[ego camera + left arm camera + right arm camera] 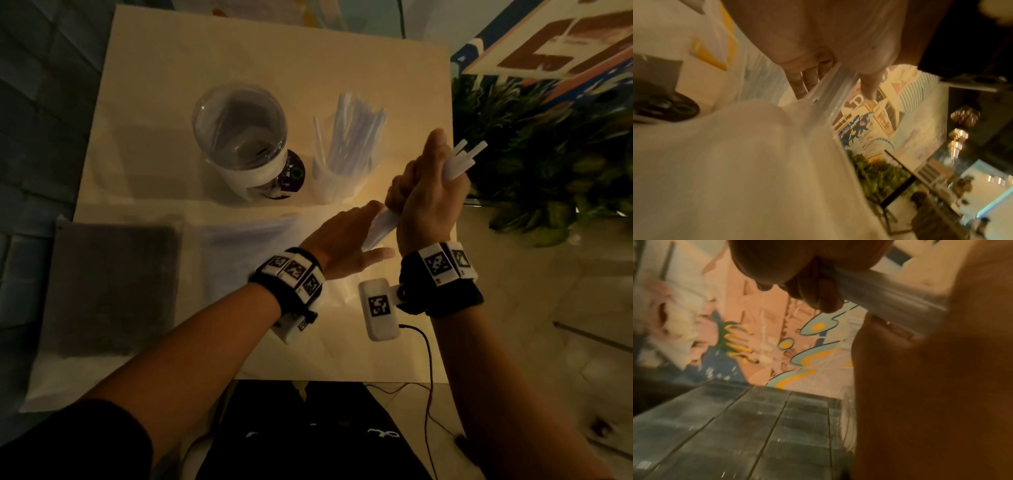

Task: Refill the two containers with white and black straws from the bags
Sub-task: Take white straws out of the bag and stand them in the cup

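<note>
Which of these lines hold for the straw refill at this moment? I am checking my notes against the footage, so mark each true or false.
1. The right hand grips a bundle of white straws. True.
2. The left hand is closed in a fist round a black straw. False: its fingers lie straight against the lower end of the white bundle.
3. The smaller container already holds white straws. True.
4. The large clear container is packed with black straws. False: no upright straws show in it.
5. The bag of black straws lies on the table's right side. False: it lies at the left, nearer the person.
</note>
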A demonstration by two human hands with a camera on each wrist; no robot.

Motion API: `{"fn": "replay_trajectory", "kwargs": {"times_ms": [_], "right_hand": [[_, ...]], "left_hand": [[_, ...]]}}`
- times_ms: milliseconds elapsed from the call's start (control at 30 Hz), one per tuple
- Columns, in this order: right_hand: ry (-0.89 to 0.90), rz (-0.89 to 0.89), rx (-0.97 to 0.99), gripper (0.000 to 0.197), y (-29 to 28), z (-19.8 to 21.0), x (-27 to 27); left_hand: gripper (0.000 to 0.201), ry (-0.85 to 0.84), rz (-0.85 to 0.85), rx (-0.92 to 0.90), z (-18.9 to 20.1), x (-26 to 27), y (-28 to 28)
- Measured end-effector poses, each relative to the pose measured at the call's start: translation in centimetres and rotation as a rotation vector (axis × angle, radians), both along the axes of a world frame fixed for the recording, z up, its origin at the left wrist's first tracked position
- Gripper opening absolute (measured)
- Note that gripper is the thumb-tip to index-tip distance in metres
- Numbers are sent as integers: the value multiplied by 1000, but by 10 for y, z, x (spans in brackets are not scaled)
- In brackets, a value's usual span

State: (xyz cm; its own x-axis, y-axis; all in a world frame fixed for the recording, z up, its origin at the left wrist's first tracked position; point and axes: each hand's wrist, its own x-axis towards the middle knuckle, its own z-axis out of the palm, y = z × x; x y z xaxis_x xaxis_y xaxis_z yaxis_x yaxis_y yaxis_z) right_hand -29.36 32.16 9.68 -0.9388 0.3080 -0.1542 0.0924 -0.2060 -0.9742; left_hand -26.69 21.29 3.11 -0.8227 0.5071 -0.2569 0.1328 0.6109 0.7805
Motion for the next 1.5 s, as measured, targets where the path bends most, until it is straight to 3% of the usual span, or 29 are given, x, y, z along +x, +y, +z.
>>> {"fn": "replay_trajectory", "kwargs": {"times_ms": [100, 167, 200, 367, 467, 500, 600, 700, 800, 867, 967, 1033, 1100, 1200, 1400, 1500], "right_hand": [[96, 113, 68, 36, -6, 15, 4], [139, 208, 112, 35, -10, 23, 5], [154, 257, 135, 33, -12, 27, 5], [309, 408, 238, 17, -12, 49, -4], [414, 340, 256, 43, 0, 55, -7], [415, 285, 262, 42, 7, 53, -7], [313, 176, 297, 28, 30, 31, 0], [91, 179, 397, 25, 47, -16, 17], [-147, 227, 548, 12, 56, -74, 37], [-203, 292, 700, 3, 59, -109, 47], [-285, 449, 858, 25, 58, -152, 51], [-387, 442, 817, 34, 56, -165, 46], [-465, 357, 703, 27, 57, -171, 37], [-539, 375, 591, 14, 59, -166, 26], [-537, 344, 530, 5, 62, -157, 28], [-415, 235, 474, 5, 62, -126, 27]], "left_hand": [[12, 90, 55, 140, 11, -5, 8], [45, 86, 115, 242, 12, -7, 10], [52, 68, 148, 285, 9, -8, 11], [37, -193, 363, 510, 20, -7, 15], [36, -222, 438, 717, 39, -14, 10], [38, -219, 472, 784, 46, -16, 5], [24, -208, 580, 956, 62, -19, -15], [34, -181, 629, 1079, 66, -11, -38], [40, -198, 716, 1063, 56, 7, -64], [46, -220, 760, 1027, 45, 25, -80], [52, -309, 824, 986, 26, 53, -97], [57, -366, 868, 967, 15, 68, -103], [60, -405, 898, 975, 7, 78, -106], [61, -428, 925, 979, 1, 83, -108], [56, -389, 963, 882, 3, 78, -106], [53, -378, 952, 785, 8, 76, -105]]}}
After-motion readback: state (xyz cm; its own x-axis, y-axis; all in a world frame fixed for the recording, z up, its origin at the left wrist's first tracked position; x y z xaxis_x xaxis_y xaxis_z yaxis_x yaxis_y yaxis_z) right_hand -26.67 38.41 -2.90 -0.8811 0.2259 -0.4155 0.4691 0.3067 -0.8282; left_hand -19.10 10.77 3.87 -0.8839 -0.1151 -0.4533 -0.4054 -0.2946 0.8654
